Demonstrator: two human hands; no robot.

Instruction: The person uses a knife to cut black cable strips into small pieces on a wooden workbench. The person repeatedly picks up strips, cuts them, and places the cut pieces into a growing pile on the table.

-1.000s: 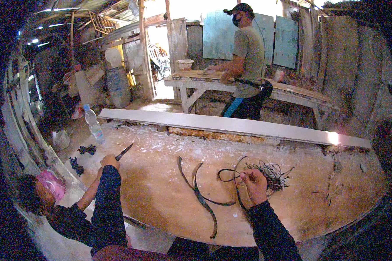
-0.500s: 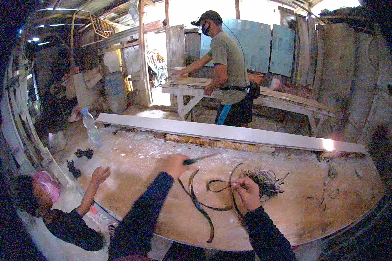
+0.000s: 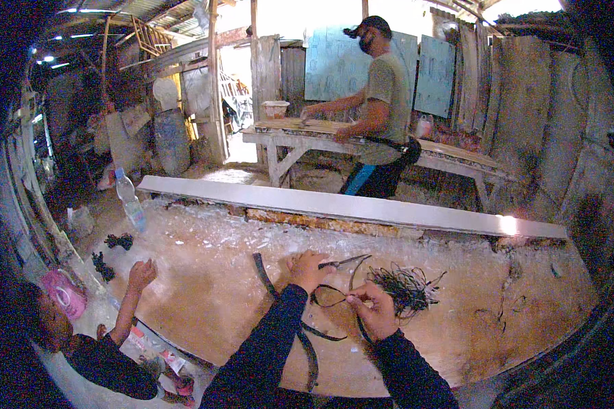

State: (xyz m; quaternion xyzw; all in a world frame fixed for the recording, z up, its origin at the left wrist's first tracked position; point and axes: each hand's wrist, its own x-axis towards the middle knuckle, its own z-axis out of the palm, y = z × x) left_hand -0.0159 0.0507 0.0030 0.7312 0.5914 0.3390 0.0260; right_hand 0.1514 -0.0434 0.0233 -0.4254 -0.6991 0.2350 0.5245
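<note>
My left hand (image 3: 307,270) is closed around a pair of scissors (image 3: 348,262), its slim blades pointing right. Close beside it, my right hand (image 3: 376,308) pinches a thin black strip (image 3: 329,304) bent into a loop; the strip's tail runs down past my fingers. Just beyond my right hand lies a tangled heap of thin black cords (image 3: 406,290). Flat black rubber-like strips (image 3: 310,358) cross each other on the wooden tabletop (image 3: 205,300), partly covered by my left forearm.
A long pale board (image 3: 348,205) runs along the table's far edge. At the left stand a plastic bottle (image 3: 130,201) and two small black bundles (image 3: 103,266). A person (image 3: 109,361) rests an arm on the left edge. Another person (image 3: 387,102) works at a bench (image 3: 286,134) behind.
My left hand has moved right with the scissors, close to the loop. My right hand has shifted slightly left and down. The person behind has moved right and leans over the bench.
</note>
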